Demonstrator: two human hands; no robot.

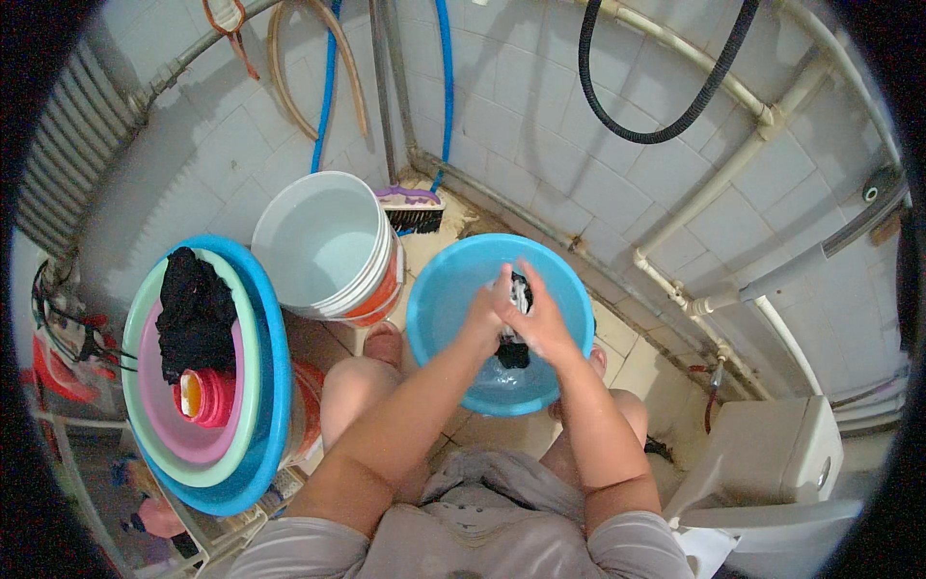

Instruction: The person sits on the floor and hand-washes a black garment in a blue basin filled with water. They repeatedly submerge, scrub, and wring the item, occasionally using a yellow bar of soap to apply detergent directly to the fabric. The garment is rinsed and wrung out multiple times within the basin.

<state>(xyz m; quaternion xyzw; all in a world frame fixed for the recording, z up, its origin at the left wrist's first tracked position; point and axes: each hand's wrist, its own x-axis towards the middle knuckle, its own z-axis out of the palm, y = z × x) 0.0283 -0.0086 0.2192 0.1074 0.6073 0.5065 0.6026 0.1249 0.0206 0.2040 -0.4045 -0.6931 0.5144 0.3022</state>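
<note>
A small black cloth (514,355) with white suds on it is pressed between my two hands, over a light blue basin (429,333) on the floor between my feet. My left hand (489,314) closes on the cloth from the left. Against its other side, my right hand (538,326) grips too, with the fingertips of both hands meeting near the top. The cloth's lower end hangs down into the basin, just above or in shallow water; which one I cannot tell. Part of the cloth is hidden by my fingers.
Nested blue, green and pink basins (249,405) at left hold a black garment (196,314) and an opened red container (204,398). Behind them stands a white bucket (318,251) of water. A purple broom head (410,207) leans near the wall; a white tank (767,449) is at right.
</note>
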